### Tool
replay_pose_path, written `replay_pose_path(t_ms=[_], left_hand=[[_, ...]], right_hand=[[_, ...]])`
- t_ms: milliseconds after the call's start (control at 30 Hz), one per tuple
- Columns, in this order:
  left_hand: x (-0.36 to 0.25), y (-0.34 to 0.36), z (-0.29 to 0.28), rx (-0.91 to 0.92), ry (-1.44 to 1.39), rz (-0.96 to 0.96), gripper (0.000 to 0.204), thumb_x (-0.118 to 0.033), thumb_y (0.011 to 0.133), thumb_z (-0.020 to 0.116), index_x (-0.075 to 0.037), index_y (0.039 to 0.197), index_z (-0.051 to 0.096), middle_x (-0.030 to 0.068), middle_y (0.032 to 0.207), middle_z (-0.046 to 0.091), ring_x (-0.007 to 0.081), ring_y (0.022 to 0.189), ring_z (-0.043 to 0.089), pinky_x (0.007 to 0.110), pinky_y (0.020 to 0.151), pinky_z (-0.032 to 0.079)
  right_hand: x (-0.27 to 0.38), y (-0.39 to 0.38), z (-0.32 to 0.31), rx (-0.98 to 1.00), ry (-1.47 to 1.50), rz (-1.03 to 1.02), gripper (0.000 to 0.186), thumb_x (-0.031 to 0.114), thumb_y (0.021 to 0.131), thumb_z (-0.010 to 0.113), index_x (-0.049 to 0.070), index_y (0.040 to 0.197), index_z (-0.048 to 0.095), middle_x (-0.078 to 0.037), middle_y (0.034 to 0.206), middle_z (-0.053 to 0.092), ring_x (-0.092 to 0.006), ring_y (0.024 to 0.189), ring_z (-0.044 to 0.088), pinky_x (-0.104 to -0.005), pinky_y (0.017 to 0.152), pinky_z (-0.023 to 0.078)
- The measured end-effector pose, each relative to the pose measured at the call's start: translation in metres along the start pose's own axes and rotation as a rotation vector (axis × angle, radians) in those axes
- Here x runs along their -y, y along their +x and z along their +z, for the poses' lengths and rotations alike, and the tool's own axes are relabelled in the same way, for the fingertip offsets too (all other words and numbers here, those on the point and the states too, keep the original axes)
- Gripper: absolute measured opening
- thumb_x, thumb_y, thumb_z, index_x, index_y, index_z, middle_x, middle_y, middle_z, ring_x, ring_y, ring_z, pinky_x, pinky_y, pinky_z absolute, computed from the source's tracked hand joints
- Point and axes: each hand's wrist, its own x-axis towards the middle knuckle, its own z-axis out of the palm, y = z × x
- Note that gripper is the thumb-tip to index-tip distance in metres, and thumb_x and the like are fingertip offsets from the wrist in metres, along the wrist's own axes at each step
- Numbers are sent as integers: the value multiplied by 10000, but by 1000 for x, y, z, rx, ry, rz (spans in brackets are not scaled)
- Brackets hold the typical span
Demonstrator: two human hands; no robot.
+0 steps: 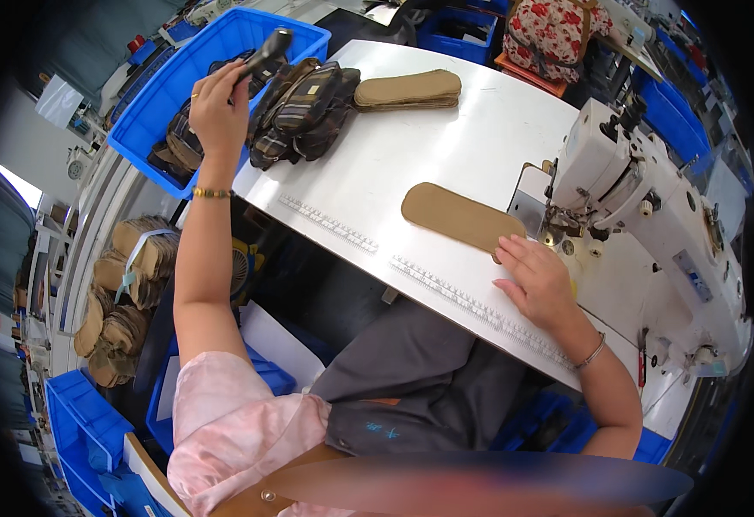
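My left hand, raised over a blue bin at upper left, is closed on a dark narrow object that I cannot identify clearly. My right hand is open, its fingertips on the right end of a tan oblong piece lying on the white table, beside the white sewing machine. Dark plaid fabric bundles lie by the bin, and a stack of similar tan pieces lies to their right.
Printed rulers run along the table's front edge. Bundles of tan pieces stand left below the table, near more blue bins. A person in a floral top is beyond the table, with further bins nearby.
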Motion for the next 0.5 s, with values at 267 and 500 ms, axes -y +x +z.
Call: replay_pose_path(t_ms=[267,500], left_hand=[[-197,-24,-49,101,-486,761,193,-61,691,766,-31,880,791,68,1037,761,177,849,623,270,616,520],[-242,-63,-55,484,-638,852,338,-248,764,791,-18,1012,775,74,1124,741,216,903,649,287,685,557]], right_hand=[[9,3,-20,22,1365,627,301,227,1026,585,-12,1181,682,-121,1126,715,-178,933,681,-329,806,565],[-1,-2,-24,0,1522,721,261,270,1001,644,40,1115,694,3,970,694,-63,872,636,-235,686,552]])
